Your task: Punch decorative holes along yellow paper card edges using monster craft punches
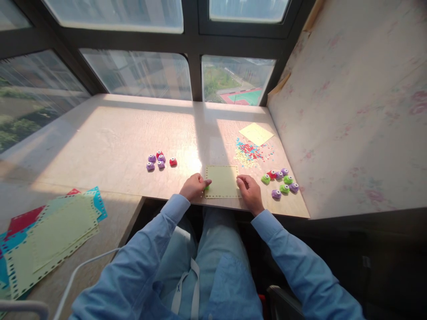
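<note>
A pale yellow sheet (222,182) with small holes punched along its edges lies at the front edge of the wooden table. Beside its left edge is my left hand (193,186), fingers curled around a small green punch (207,188), mostly hidden under the thumb. My right hand (250,192) pinches the sheet's right edge between thumb and fingers. Several purple, red and green punches (284,188) sit to the right of my right hand. A second group of purple and red punches (160,164) stands farther to the left.
Red, blue and yellow paper bits (250,152) are scattered beyond the sheet, near a plain yellow paper (256,134). Punched coloured sheets (63,226) overlap at the left. A white cable (78,269) runs at lower left; a wall (353,111) bounds the right.
</note>
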`<state>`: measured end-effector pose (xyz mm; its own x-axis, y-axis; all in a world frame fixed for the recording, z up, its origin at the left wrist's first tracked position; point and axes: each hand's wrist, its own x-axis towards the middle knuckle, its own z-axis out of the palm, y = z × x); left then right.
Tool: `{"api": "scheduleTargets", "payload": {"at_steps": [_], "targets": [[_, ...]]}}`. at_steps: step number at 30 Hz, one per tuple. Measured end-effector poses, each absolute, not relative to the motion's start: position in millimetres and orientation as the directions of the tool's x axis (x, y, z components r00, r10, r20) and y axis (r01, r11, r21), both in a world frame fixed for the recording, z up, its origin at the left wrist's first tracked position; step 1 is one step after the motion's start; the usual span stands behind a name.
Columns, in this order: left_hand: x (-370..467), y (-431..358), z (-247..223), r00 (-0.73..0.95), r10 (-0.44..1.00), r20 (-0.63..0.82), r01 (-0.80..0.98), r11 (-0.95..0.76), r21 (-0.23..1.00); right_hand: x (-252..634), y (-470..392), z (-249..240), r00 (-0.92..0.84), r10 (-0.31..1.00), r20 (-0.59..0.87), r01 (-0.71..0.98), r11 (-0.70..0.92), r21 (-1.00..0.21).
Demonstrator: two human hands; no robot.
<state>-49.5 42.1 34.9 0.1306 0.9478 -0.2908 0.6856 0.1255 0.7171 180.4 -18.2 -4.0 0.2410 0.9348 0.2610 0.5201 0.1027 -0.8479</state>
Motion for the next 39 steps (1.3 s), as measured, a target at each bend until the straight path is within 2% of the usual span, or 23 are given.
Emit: {"api": "scheduleTargets", "payload": {"at_steps": [6, 18, 25, 31, 35, 39], "targets": [[-44.7, 46.6, 45.1, 0.133, 0.913, -0.386, 0.752, 0.16, 0.639, 179.3, -18.5, -3.7, 0.239, 0.933, 0.269, 0.536, 0.104, -0.838], [-43.6, 48.7, 48.5, 0.134, 0.908, -0.396, 0.696, 0.199, 0.69, 179.1, -14.8, -7.9, 0.201, 0.933, 0.3, 0.58, 0.134, -0.804], [-48.0, 52.8, 51.6, 0.149, 0.807, -0.571, 0.635, 0.365, 0.681, 181.8, -11.1, -8.2, 0.181, 0.931, 0.316, 0.587, 0.155, -0.795], [-54.3, 54.1, 47.9, 0.193, 0.769, -0.61, 0.556, 0.426, 0.714, 183.5, -9.7, -11.5, 0.152, 0.929, 0.339, 0.613, 0.18, -0.769], [-58.6, 50.5, 41.7, 0.243, 0.815, -0.525, 0.467, 0.376, 0.8, 184.0, -9.7, -13.8, 0.138, 0.927, 0.349, 0.63, 0.189, -0.753], [-65.9, 46.2, 35.2, 0.14, 0.941, -0.309, 0.391, 0.235, 0.89, 184.4, -9.9, -15.1, 0.125, 0.926, 0.356, 0.644, 0.197, -0.739]]}}
